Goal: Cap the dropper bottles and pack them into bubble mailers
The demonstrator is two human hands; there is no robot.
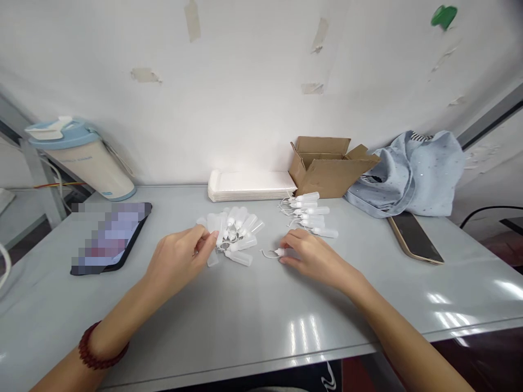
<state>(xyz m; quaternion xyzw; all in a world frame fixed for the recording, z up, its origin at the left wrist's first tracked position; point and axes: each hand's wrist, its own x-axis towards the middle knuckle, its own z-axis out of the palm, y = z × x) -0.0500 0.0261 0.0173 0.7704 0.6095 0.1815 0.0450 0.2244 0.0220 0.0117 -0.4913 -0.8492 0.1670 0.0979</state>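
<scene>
A loose heap of small translucent squeeze bottles (242, 243) with white tips lies in the middle of the table. At its left edge, my left hand (182, 250) has thumb and fingers closed together; whether a bottle is pinched there is hard to see. My right hand (304, 253) grips one squeeze bottle (280, 252) lying level just over or on the table, its thin curved white thread or tube pointing left. Most of that bottle is hidden by the fingers. Behind my right hand, several similar bottles (312, 211) lie in a row, their tips facing left.
White padded envelopes (253, 182) are stacked against the wall, beside an open cardboard box (333, 174). A light blue cloth bag (429, 174) and a phone (414, 238) are at right. On the left are a tumbler (90, 163) and another phone (114, 237).
</scene>
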